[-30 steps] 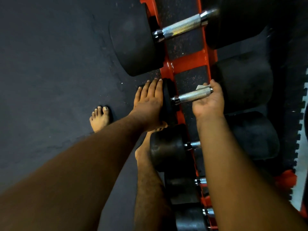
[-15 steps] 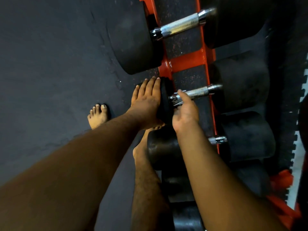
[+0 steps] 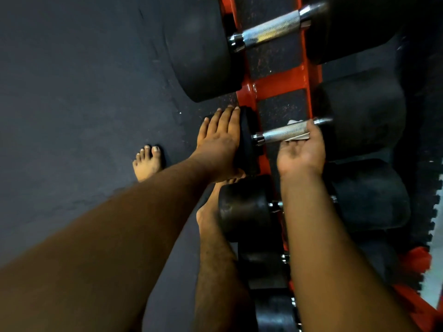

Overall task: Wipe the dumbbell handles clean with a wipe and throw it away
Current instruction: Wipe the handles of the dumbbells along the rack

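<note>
A black dumbbell with a knurled chrome handle (image 3: 280, 134) lies across the orange rack (image 3: 278, 80). My right hand (image 3: 302, 149) cups the handle's right end from below, palm up, with a white wipe (image 3: 297, 138) pressed between fingers and handle. A corner of the wipe shows above the bar. My left hand (image 3: 219, 140) lies flat against the dumbbell's left head (image 3: 248, 137), fingers together, holding nothing.
A bigger dumbbell (image 3: 271, 31) rests on the rack above. Several smaller dumbbells (image 3: 242, 207) sit on the rack below, partly hidden by my right forearm. My bare feet (image 3: 147, 161) stand on the dark rubber floor at the left.
My right hand has slid with the wipe from the handle's left end to its right end. The left hand stays on the dumbbell's head.
</note>
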A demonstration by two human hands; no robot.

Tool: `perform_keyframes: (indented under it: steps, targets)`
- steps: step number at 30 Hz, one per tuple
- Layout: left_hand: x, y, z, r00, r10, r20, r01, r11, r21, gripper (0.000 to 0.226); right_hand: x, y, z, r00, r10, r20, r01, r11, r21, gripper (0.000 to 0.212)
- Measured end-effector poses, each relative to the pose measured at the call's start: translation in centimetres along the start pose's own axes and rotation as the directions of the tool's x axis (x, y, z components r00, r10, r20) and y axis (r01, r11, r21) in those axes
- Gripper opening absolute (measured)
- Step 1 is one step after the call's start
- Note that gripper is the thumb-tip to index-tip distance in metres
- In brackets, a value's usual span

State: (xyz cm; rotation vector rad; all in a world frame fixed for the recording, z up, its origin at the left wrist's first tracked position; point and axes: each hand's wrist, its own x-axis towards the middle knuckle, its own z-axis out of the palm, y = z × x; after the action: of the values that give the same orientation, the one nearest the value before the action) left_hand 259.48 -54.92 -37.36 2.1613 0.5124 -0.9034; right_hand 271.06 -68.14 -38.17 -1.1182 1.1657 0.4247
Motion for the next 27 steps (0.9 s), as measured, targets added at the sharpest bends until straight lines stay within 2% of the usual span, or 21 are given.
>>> perform_keyframes:
  steps: [2, 6, 8, 12, 13, 16, 17, 19, 21, 25, 27]
  targets:
    - [0.1, 0.1, 0.1, 1.0, 0.002, -0.009, -0.002, 1.0, 0.0, 0.154, 0.3, 0.5, 0.5, 1.0, -0.023, -0.012, 0.023, 0.999, -0.03, 0.005]
    - [0.0, 0.2, -0.3, 1.0, 0.0, 0.008, 0.0, 1.0, -0.003, 0.152, -1.3, 2.3, 0.7, 0.998, 0.05, -0.026, -0.054, 0.986, -0.156, 0.01]
    - [-0.1, 0.1, -0.2, 1.0, 0.0, 0.007, 0.0, 1.0, -0.006, 0.151, -1.7, 1.4, 0.9, 0.998, 0.04, -0.056, -0.046, 0.994, -0.1, 0.016]
    - [0.0, 0.1, -0.1, 1.0, 0.004, 0.004, -0.004, 1.0, -0.003, 0.153, -0.8, 0.0, 1.0, 0.998, -0.027, -0.058, 0.024, 0.999, -0.043, 0.006]
    - [0.0, 0.2, -0.1, 1.0, 0.003, 0.005, -0.003, 1.0, -0.002, 0.153, -0.7, 0.3, 0.9, 0.999, -0.01, -0.044, 0.007, 0.998, -0.068, 0.009]
    - [0.0, 0.3, -0.4, 1.0, -0.003, 0.018, 0.003, 1.0, -0.012, 0.152, -1.5, 2.2, 0.1, 0.991, 0.132, 0.017, -0.127, 0.977, -0.171, 0.037]
    - [0.0, 0.2, -0.5, 1.0, -0.005, 0.024, 0.005, 1.0, -0.016, 0.152, -1.9, 2.7, -0.4, 0.984, 0.176, 0.037, -0.162, 0.957, -0.238, 0.038]
    - [0.0, 0.2, -0.5, 1.0, -0.007, 0.029, 0.008, 1.0, -0.011, 0.153, -2.3, 3.0, -1.8, 0.977, 0.194, 0.094, -0.149, 0.924, -0.352, 0.023]
    - [0.0, 0.3, -0.5, 1.0, -0.007, 0.025, 0.007, 1.0, -0.007, 0.153, -2.6, 3.1, -2.9, 0.984, 0.137, 0.119, -0.079, 0.915, -0.395, 0.015]
    - [0.0, 0.3, -0.5, 1.0, -0.006, 0.015, 0.006, 1.0, -0.011, 0.152, -3.5, 4.0, -3.2, 1.0, -0.015, 0.02, 0.022, 0.872, -0.489, 0.03]
    - [0.0, 0.3, -0.5, 1.0, -0.009, 0.013, 0.009, 1.0, -0.013, 0.152, -4.5, 4.2, -3.8, 0.99, -0.117, 0.077, 0.139, 0.794, -0.592, 0.032]
